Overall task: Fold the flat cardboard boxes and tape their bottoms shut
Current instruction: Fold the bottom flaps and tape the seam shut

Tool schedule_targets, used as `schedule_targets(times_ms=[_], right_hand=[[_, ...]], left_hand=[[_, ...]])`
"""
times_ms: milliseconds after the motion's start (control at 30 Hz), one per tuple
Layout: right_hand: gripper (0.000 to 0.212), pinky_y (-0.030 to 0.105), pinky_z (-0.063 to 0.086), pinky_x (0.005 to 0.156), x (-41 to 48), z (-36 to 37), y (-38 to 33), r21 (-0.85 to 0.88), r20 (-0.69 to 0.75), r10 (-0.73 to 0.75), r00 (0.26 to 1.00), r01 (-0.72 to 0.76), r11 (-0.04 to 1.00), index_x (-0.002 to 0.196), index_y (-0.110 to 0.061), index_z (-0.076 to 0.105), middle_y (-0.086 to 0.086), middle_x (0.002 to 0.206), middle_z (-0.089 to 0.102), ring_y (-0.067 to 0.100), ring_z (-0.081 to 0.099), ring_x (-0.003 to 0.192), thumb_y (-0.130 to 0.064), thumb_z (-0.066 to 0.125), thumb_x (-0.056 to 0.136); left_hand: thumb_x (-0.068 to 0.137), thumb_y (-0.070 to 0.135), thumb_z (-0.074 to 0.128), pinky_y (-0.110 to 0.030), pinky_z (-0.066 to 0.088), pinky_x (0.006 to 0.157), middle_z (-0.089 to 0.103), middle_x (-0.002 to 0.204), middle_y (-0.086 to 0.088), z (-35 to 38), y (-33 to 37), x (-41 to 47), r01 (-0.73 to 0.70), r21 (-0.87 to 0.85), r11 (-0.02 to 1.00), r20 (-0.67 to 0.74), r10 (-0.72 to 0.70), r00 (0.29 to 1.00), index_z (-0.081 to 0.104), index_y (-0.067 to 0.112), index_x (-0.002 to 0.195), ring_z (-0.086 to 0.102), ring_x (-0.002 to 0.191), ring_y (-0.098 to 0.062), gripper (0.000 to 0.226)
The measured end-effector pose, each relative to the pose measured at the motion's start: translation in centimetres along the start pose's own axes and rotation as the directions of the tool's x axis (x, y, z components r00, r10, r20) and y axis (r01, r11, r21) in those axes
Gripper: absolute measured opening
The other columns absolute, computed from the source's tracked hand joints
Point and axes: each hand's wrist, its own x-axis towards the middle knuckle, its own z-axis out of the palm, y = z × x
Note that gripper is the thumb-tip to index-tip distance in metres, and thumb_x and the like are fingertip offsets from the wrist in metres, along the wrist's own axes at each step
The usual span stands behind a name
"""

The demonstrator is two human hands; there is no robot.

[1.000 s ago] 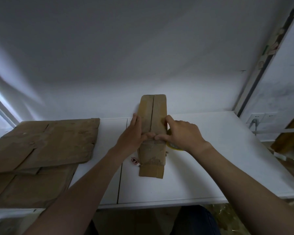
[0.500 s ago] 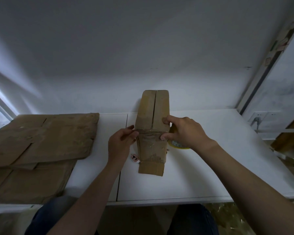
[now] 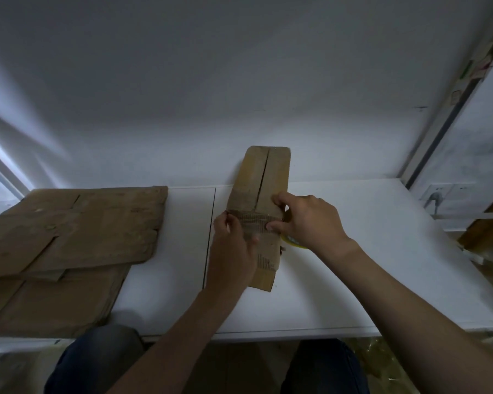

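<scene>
Cardboard box [image 3: 264, 194], brown and narrow, sat on the white table [image 3: 353, 265], held by both hands

The box rose past the table's far edge, its two closed flaps toward the camera with a seam between them and a band of tape [image 3: 251, 218] across the middle. The left hand [image 3: 234, 251] wrapped round the box's left edge with its thumb on the front, hiding the lower left face; whether its fingertips pinched the tape end could not be made out. The right hand [image 3: 305, 220] gripped the right edge, thumb pressed on the tape, index finger laid higher on the flap. A yellow tape roll [image 3: 292, 243] showed only as a sliver under the right wrist. A stack of flat brown cardboard sheets [image 3: 74, 231] lay at the table's left, cut off by the frame
</scene>
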Motion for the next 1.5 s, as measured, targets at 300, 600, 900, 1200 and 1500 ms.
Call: schedule_targets(times_ms=[300, 600, 900, 1200, 1500], right_hand=[[0.075, 0.031, 0.054, 0.079, -0.8, -1.0, 1.5, 0.501, 0.255, -0.013, 0.967, -0.121, 0.857, 0.131, -0.05, 0.04, -0.001, 0.114, 0.062, 0.018, 0.062, 0.099, -0.051, 0.085, 0.072], [0.052, 0.01, 0.046, 0.079, -3.5, 0.6, 2.9, 0.637, -0.008, 0.083, 0.997, -0.059, 0.769, 0.121, -0.035, 0.065, -0.02, 0.113, 0.065, -0.003, 0.058, 0.1, -0.042, 0.087, 0.074], [0.045, 0.023, 0.047, 0.081, -2.3, -2.9, 1.2, 0.461, 0.051, 0.07, 0.996, -0.085, 0.883, 0.118, -0.029, 0.073, -0.008, 0.116, 0.07, 0.008, 0.057, 0.098, -0.041, 0.084, 0.076], [0.045, 0.008, 0.037, 0.06, -2.6, -3.6, 1.4, 0.402, 0.116, 0.15, 0.982, -0.184, 0.897, 0.118, -0.032, 0.072, -0.012, 0.093, 0.061, 0.006, 0.054, 0.084, -0.043, 0.082, 0.076], [0.053, 0.021, 0.037, 0.083, -3.8, -0.5, 1.1, 0.281, 0.126, 0.2, 0.972, -0.228, 0.932, 0.127, -0.033, 0.068, -0.006, 0.125, 0.068, 0.019, 0.059, 0.113, -0.043, 0.079, 0.076]], left_hand=[[0.103, 0.038, 0.043, -0.047, 0.038, 0.114, 0.025, 0.162, -0.001, -0.8, 0.4, 3.7, -0.212, 0.027, 0.977, 0.079, 0.209, 0.975, 0.039, 0.021, 0.148, 0.025, 0.149, -0.028, 0.049], [0.104, 0.035, 0.049, -0.045, 0.041, 0.112, 0.054, 0.145, 0.01, 1.3, -0.7, 4.6, -0.266, -0.09, 0.96, 0.058, 0.271, 0.961, 0.064, 0.026, 0.134, 0.03, 0.147, -0.015, 0.035], [0.101, 0.038, 0.056, -0.034, 0.043, 0.105, 0.062, 0.137, 0.013, 0.6, -0.1, 5.3, -0.254, -0.093, 0.963, 0.087, 0.262, 0.961, 0.072, 0.028, 0.123, 0.04, 0.142, -0.01, 0.029], [0.1, 0.042, 0.056, -0.035, 0.044, 0.103, 0.063, 0.135, 0.015, 1.1, 0.0, 5.2, -0.275, -0.08, 0.958, 0.068, 0.281, 0.957, 0.072, 0.029, 0.121, 0.043, 0.14, -0.008, 0.03], [0.092, 0.044, 0.068, -0.047, 0.044, 0.108, 0.063, 0.131, 0.023, 0.7, -1.0, 5.8, -0.167, -0.214, 0.962, 0.066, 0.185, 0.981, 0.074, 0.035, 0.118, 0.042, 0.138, -0.003, 0.028]])
